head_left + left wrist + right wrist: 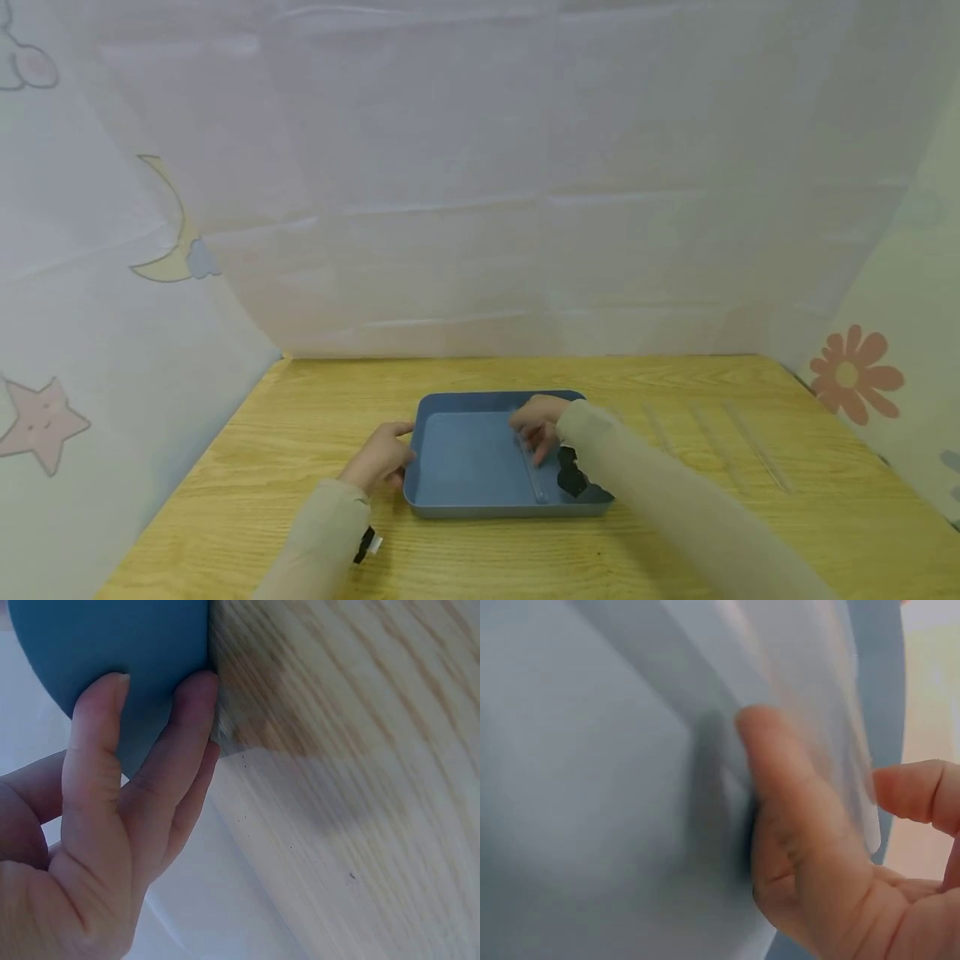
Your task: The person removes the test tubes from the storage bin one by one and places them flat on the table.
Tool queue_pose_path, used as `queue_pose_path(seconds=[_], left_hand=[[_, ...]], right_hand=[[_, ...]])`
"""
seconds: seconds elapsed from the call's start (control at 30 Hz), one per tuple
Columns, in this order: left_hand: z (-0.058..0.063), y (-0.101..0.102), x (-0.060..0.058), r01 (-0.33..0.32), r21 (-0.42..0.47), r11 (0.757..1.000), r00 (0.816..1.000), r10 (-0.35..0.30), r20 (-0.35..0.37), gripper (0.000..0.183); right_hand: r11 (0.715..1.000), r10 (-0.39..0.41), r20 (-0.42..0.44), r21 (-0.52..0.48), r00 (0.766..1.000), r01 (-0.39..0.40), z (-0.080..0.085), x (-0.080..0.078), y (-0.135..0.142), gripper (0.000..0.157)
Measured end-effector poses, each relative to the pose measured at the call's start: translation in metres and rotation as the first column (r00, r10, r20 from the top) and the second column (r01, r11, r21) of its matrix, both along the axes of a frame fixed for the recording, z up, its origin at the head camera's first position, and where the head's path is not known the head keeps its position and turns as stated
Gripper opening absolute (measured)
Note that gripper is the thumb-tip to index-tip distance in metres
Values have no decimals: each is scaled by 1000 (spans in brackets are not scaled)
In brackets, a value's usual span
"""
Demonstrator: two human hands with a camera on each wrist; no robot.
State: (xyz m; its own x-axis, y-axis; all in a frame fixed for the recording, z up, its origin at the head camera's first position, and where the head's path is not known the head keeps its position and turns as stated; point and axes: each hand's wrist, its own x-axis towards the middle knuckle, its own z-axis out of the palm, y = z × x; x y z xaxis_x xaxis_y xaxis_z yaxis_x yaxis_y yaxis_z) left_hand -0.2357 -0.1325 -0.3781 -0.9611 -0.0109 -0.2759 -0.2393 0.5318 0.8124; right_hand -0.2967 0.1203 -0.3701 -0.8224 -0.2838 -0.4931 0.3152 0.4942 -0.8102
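Observation:
A shallow blue tray lies on the wooden table. At its left wall is my left hand; in the left wrist view the fingertips of that hand touch the tray's outer side, fingers fairly straight. Over the tray's right half, my right hand pinches a clear, narrow plastic strip that slants down toward the near wall. In the right wrist view the strip passes between the thumb and the fingers of the right hand. Blur there hides its exact shape.
Several more clear strips, one of them a long strip, lie on the table right of the tray, partly behind the right sleeve. Pale sheets with printed figures stand behind and at both sides.

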Motion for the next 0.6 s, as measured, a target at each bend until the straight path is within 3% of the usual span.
queue_pose_path(seconds=[0.27,0.6], left_hand=[[1,3,0,-1,-21,1000,1000,1,-2,55],[1,2,2,0,-27,1000,1000,0,2,55]], right_hand=[[997,23,59,-75,998,-18,-3,-14,12,50],[987,54,43,-155,998,-46,3,-11,32,55]])
